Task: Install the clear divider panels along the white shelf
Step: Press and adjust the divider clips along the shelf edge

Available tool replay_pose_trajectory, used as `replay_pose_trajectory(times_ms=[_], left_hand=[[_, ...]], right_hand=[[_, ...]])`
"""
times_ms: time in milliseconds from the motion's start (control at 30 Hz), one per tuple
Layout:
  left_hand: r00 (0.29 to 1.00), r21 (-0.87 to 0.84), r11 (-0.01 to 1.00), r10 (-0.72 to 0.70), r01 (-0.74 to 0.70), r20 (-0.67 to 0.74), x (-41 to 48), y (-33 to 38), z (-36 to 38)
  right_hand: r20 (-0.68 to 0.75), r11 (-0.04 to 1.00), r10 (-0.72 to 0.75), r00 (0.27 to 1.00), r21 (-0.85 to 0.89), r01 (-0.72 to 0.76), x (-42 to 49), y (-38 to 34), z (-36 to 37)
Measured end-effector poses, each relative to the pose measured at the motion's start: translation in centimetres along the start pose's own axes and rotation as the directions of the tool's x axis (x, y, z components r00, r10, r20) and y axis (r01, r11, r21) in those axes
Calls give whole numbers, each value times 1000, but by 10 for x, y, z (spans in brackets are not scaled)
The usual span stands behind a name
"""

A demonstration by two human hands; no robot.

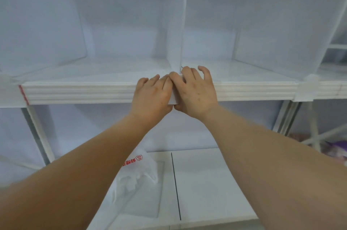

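A clear divider panel (176,23) stands upright at the middle of the white shelf (78,91). Its foot meets a clear clip (173,100) on the shelf's ribbed front edge. My left hand (153,96) grips the front edge just left of the clip, fingers over the top and thumb beneath. My right hand (197,91) grips it just to the right, fingers curled at the panel's base. Another clear panel (277,29) stands to the right, held by a clip (306,89). A third panel (37,23) stands at the left.
A lower white shelf (206,183) holds a flat clear panel (150,192) and a crumpled plastic bag (139,173) with red print. White shelf posts (37,132) run down on the left and right. Purple items (336,147) lie at the far right.
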State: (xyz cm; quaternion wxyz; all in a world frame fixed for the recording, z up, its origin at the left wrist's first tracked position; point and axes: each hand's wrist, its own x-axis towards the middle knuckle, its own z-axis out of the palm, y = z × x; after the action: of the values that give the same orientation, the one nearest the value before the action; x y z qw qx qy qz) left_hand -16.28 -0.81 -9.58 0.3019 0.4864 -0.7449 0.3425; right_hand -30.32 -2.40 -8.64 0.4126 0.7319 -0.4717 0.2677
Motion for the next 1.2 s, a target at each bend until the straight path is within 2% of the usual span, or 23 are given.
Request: replay_pose_trajectory(times_ms=[133,233,400,533,633,700,833,933,1033,1200], left_hand=[[999,-3,1000,-25,25,-39,2,9,2],[995,8,999,-40,41,-92,1,8,6],[996,62,996,-53,58,-77,-1,7,9],[995,87,993,-70,77,-75,0,9,10],[997,37,996,-80,80,7,1,12,6],[993,-20,995,-97,99,69,2,12,5],[990,-33,991,-125,128,71,2,13,3],[986,-60,985,-156,160,61,0,13,6],[981,-97,977,-193,192,-6,-2,17,11],[988,-123,982,-151,146,-39,-7,16,12]], right_hand=[[20,999,26,999,36,-27,-3,9,-2],[55,990,50,997,129,-57,-2,9,-2],[79,978,12,997,208,-28,-11,23,2],[66,960,105,992,255,-118,-22,28,-1],[228,893,157,961,382,-236,-22,27,-8],[285,865,173,943,414,-284,-25,30,-13],[237,916,141,961,338,-217,-35,35,-19],[192,904,209,959,335,-264,-41,27,-13],[103,872,319,942,359,-334,-44,12,-7],[73,866,348,934,357,-351,-45,8,-5]])
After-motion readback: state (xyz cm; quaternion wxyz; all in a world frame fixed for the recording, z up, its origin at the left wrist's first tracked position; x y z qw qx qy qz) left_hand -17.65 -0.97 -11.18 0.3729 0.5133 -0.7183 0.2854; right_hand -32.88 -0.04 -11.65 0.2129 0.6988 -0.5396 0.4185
